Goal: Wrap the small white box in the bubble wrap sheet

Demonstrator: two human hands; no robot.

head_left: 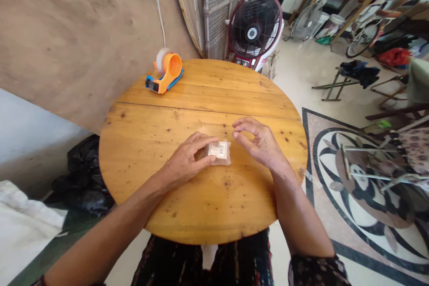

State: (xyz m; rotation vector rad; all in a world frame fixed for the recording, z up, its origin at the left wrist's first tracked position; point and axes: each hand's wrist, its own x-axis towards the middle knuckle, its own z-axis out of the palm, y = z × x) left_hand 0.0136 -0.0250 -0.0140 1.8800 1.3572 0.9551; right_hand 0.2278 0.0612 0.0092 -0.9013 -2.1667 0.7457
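A small box-shaped packet in clear wrap, with a pale printed label on top, lies near the middle of the round wooden table. My left hand grips its left end between thumb and fingers. To the right of the packet, and apart from it, my right hand hovers over the table. Its thumb and index finger curve toward each other, their tips close together. Whether anything small sits between those tips I cannot make out.
An orange and blue tape dispenser with a clear roll stands at the table's far left edge. Behind the table is a dark red fan. Black plastic bags lie on the left; a folding stool stands farther right.
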